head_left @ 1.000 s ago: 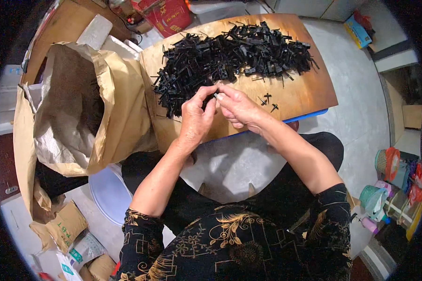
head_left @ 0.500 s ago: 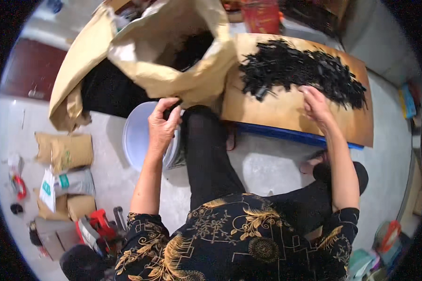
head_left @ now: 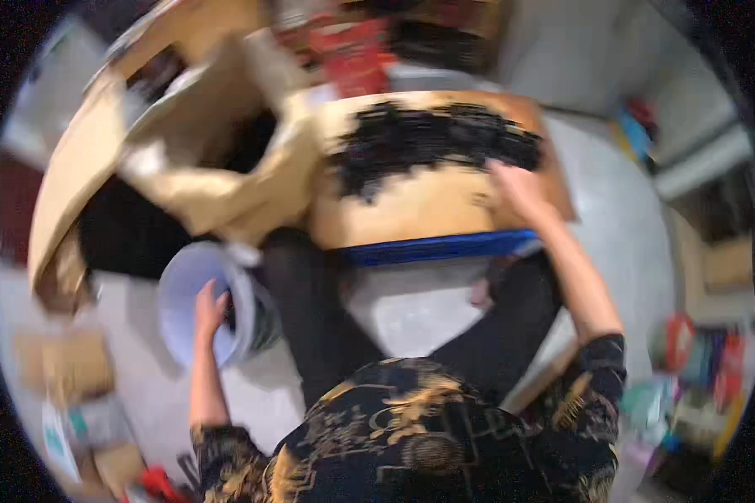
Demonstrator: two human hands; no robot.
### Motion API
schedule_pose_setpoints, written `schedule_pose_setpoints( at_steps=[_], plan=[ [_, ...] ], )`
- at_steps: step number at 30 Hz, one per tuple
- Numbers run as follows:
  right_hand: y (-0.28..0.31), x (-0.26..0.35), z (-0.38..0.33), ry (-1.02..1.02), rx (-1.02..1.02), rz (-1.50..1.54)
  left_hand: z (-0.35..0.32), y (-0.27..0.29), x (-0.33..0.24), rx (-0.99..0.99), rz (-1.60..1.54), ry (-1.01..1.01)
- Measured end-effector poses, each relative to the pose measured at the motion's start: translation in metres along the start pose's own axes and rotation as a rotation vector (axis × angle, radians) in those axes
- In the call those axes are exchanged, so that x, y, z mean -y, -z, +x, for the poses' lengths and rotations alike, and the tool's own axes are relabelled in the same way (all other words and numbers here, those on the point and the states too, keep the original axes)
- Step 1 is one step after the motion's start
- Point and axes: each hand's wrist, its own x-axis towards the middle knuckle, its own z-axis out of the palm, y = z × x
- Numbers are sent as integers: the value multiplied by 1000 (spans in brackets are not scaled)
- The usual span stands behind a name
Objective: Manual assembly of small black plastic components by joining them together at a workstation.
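Note:
The picture is motion-blurred. My left hand (head_left: pixel 210 306) reaches down into a pale round bucket (head_left: pixel 180 285) on the floor beside my left knee; what its fingers hold is hidden. My right hand (head_left: pixel 516 189) lies on a wooden board (head_left: pixel 411 218), fingers at the near right edge of a heap of small black plastic parts (head_left: pixel 436 142). The board has a blue front edge (head_left: pixel 436 249) and sits in front of my knees.
A big open brown paper sack (head_left: pixel 218 168) with dark contents stands left of the board. A red box (head_left: pixel 356 54) lies behind it. Small cartons (head_left: pixel 67 365) lie on the floor at the left, and colourful packages (head_left: pixel 696 360) at the right.
A second ago both hands met over a small black part at the board's front. The left hand has since dropped into the bucket, while the right stays at the heap. The view has swung.

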Motion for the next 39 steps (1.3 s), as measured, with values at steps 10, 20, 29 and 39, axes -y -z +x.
schedule_pose_setpoints(
  at_steps=[10,20,29,39],
  plan=[
    [-42,-58,1,-132,-184,-291,24,56,-380,-126,-557,-737],
    [-72,-55,10,-324,136,-278,-77,62,-597,493,-638,-1510],
    [-53,-44,10,-315,290,-182,-130,95,-565,591,-948,-1341],
    [-56,-34,21,-325,279,-164,-103,91,-579,563,-784,-1578]
  ],
)
